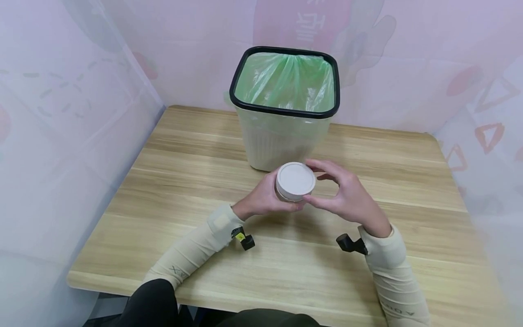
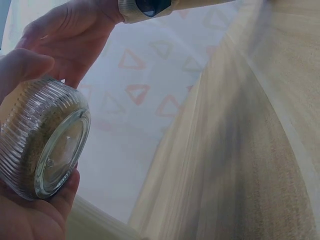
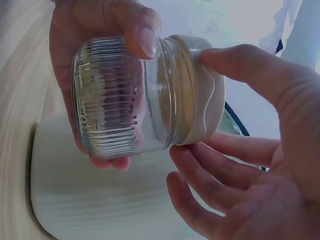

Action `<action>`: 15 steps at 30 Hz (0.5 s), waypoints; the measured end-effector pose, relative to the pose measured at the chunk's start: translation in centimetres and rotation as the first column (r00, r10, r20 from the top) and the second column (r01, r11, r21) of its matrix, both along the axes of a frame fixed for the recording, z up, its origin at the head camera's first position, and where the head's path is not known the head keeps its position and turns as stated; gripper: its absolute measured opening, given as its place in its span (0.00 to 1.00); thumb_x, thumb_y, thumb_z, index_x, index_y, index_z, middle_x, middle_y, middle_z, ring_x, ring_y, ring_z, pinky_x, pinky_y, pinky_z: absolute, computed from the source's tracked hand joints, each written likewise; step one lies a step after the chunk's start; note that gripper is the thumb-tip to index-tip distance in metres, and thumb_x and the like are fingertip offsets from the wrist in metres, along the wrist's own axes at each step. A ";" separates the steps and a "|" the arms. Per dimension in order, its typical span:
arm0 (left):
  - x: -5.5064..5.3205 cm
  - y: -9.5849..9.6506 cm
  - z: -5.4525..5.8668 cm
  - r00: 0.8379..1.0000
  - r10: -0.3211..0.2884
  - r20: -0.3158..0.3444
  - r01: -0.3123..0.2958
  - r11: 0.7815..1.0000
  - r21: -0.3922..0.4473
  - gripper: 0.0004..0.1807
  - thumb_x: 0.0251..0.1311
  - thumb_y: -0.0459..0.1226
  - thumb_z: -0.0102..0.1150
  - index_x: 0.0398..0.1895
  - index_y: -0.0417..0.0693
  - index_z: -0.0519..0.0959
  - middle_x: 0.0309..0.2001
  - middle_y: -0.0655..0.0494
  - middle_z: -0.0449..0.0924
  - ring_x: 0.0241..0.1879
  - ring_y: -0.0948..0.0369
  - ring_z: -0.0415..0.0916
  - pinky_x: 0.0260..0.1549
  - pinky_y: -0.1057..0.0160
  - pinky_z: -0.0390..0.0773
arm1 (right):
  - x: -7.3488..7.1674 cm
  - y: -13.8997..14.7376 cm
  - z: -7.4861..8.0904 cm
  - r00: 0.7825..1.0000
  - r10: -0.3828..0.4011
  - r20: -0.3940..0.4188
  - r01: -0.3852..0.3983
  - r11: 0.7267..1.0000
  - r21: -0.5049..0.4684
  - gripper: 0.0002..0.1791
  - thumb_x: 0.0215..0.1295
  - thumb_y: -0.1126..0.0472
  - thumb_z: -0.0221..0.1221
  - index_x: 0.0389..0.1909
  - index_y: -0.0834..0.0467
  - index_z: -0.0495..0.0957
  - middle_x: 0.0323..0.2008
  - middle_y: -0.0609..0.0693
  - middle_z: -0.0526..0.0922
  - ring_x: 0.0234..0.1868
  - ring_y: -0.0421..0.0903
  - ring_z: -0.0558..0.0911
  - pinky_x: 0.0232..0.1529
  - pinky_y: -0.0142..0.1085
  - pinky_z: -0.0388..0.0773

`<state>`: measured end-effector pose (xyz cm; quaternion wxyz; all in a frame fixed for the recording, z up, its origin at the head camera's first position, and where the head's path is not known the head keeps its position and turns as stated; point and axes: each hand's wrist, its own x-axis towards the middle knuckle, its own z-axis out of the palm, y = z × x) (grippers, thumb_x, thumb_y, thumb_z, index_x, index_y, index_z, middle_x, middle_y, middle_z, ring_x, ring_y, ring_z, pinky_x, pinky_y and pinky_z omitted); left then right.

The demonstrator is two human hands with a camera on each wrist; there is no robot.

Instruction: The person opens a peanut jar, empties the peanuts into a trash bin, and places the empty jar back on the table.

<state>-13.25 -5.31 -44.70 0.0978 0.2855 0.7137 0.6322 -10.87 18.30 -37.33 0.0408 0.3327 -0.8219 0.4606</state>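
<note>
A ribbed clear glass jar (image 3: pixel 110 97) with a pale lid (image 1: pixel 296 179) is held up in front of the bin. My left hand (image 1: pixel 270 196) grips the glass body, its thumb across the near side and fingers behind. At the lid's rim, my right hand (image 1: pixel 347 193) pinches with the thumb on one side and fingertips on the other. From the left wrist view the jar's round base (image 2: pixel 65 155) faces the camera. The lid sits on the jar's mouth. Whether anything lies inside the jar, I cannot tell.
Behind the hands stands a pale bin (image 1: pixel 278 138) with a black rim (image 1: pixel 282 111) and a green plastic liner (image 1: pixel 294 81). It rests on a wooden table (image 1: pixel 175 181). Printed pale curtains (image 1: pixel 196 54) enclose the back and both sides.
</note>
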 end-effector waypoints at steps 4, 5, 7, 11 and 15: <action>0.1 0.1 0.0 1.000 0.005 -0.003 -0.005 1.000 -0.003 0.52 0.45 0.33 0.84 0.76 0.47 0.67 0.68 0.50 0.78 0.67 0.56 0.76 0.74 0.52 0.72 | -0.2 0.2 -0.2 0.998 0.028 0.058 -0.026 0.999 -0.028 0.42 0.52 0.70 0.79 0.70 0.61 0.76 0.66 0.55 0.82 0.62 0.37 0.81 0.61 0.33 0.83; 0.1 0.1 0.0 1.000 0.005 -0.004 -0.005 1.000 -0.006 0.52 0.45 0.33 0.84 0.76 0.47 0.67 0.68 0.50 0.78 0.67 0.56 0.76 0.74 0.52 0.72 | -0.2 0.2 -0.2 0.998 0.025 0.063 -0.023 0.999 -0.030 0.42 0.52 0.70 0.79 0.70 0.61 0.75 0.66 0.55 0.82 0.62 0.37 0.81 0.61 0.33 0.83; 0.1 0.1 0.0 1.000 0.006 -0.007 -0.006 1.000 -0.011 0.53 0.44 0.33 0.84 0.76 0.47 0.66 0.68 0.50 0.77 0.68 0.56 0.75 0.74 0.52 0.71 | -0.1 0.1 -0.3 0.998 0.007 0.060 -0.006 1.000 -0.021 0.43 0.51 0.68 0.80 0.70 0.61 0.75 0.66 0.54 0.82 0.61 0.39 0.82 0.62 0.35 0.83; 0.1 0.0 -0.1 1.000 0.002 -0.011 -0.002 1.000 -0.019 0.54 0.44 0.31 0.83 0.77 0.43 0.65 0.69 0.46 0.76 0.69 0.53 0.75 0.75 0.52 0.71 | 0.2 -0.5 -0.4 0.999 -0.051 0.000 0.051 0.998 0.028 0.46 0.48 0.60 0.83 0.70 0.60 0.75 0.65 0.52 0.82 0.61 0.45 0.81 0.62 0.40 0.83; 0.1 0.0 -0.1 1.000 -0.006 -0.011 0.005 1.000 -0.022 0.53 0.44 0.30 0.82 0.77 0.39 0.64 0.68 0.43 0.76 0.68 0.51 0.75 0.75 0.52 0.71 | 0.6 -1.3 -0.6 0.992 -0.103 -0.079 0.109 0.991 0.078 0.48 0.45 0.52 0.85 0.69 0.58 0.76 0.64 0.51 0.81 0.62 0.47 0.81 0.60 0.43 0.83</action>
